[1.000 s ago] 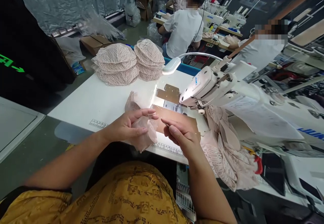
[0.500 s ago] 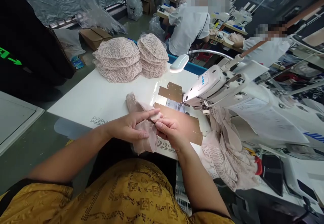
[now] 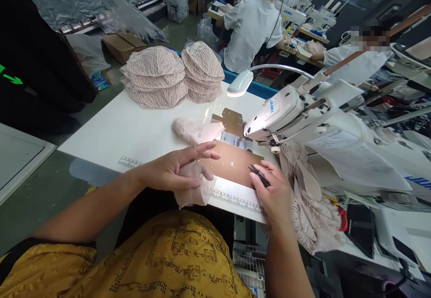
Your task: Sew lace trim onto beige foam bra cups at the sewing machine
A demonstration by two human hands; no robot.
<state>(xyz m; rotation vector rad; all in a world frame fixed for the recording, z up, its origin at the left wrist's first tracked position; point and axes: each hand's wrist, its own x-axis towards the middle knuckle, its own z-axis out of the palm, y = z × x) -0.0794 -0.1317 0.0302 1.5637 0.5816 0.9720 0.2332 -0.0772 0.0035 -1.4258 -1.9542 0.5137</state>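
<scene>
Pale pink sheer fabric with lace (image 3: 198,131) lies at the front of the white table, one end draping over the near edge. My left hand (image 3: 178,167) rests over this fabric with thumb and fingers apart; it touches the cloth without visibly pinching it. At the right, my right hand (image 3: 274,190) is closed around small black thread snips (image 3: 260,175), whose pointed tips face left. They are just above the brown board (image 3: 235,165) on the machine bed. The sewing machine (image 3: 272,113) stands beyond, its needle area lit.
Two stacks of lace cups (image 3: 153,77) sit at the back of the table (image 3: 101,127). More lace pieces (image 3: 310,212) hang in a heap at the right. A lamp (image 3: 240,83) reaches over the machine. Co-workers (image 3: 251,30) sit at machines behind.
My right hand has left the fabric and moved right, with black snips now showing in it. My left hand's fingers have spread, and the fabric's far part has flattened towards the machine.
</scene>
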